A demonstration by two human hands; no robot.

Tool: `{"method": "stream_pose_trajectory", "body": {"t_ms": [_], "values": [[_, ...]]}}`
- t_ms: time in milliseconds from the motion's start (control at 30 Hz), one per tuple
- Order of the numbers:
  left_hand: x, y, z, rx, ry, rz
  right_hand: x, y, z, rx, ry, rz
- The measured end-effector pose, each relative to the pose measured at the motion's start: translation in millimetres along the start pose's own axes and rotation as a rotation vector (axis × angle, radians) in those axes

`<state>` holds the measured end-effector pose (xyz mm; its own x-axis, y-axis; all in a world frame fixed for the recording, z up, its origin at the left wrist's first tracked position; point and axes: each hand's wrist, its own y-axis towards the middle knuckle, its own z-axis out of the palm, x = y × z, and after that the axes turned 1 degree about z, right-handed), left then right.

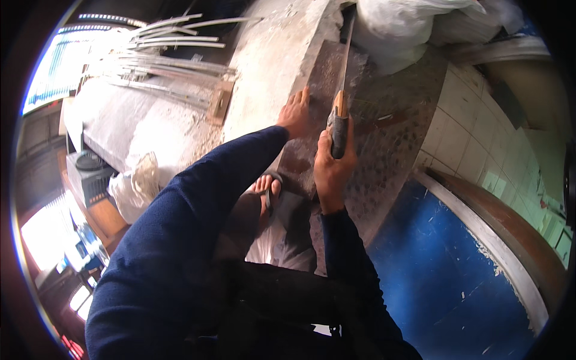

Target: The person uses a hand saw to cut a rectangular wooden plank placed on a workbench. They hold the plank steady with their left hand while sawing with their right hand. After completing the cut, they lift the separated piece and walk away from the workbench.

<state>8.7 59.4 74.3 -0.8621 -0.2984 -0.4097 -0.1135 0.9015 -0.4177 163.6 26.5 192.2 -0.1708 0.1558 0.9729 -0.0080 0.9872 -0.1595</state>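
The right hand (pixel 333 170) grips the saw (pixel 341 109), the left hand (pixel 294 114) lies open and empty on the board (pixel 327 67) (bracing, apparently), so sawing seems underway, the next stroke wanting steadiness.

1. The saw (pixel 339 135) sits in the right hand (pixel 333 171).
2. Left of the saw — left hand (pixel 294 114), then rods (pixel 180 40) farther off.
3. Right of the saw — sacks (pixel 396 30) near its far end, tiles (pixel 459 117) farther out.

I see a bright, barred window (pixel 49 71) at ten o'clock, pale square tiles (pixel 454 135) at two, a scuffed blue panel (pixel 444 270) at four.
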Motion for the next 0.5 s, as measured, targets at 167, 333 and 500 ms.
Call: {"method": "stream_pose_trajectory", "body": {"t_ms": [167,333,500], "values": [[16.9,1.7,28.2,-0.176,-0.234,-0.336,1.9,-35.5,8.8,0.098,-0.005,-0.186],[8.9,-24.0,17.7,-0.2,-0.135,-0.397,40.2,-54.8,-23.2,0.052,0.353,0.105],[-11.8,-74.5,49.3,-0.239,0.016,-0.266,63.9,-55.9,-59.3,-0.094,0.128,-0.244]]}}
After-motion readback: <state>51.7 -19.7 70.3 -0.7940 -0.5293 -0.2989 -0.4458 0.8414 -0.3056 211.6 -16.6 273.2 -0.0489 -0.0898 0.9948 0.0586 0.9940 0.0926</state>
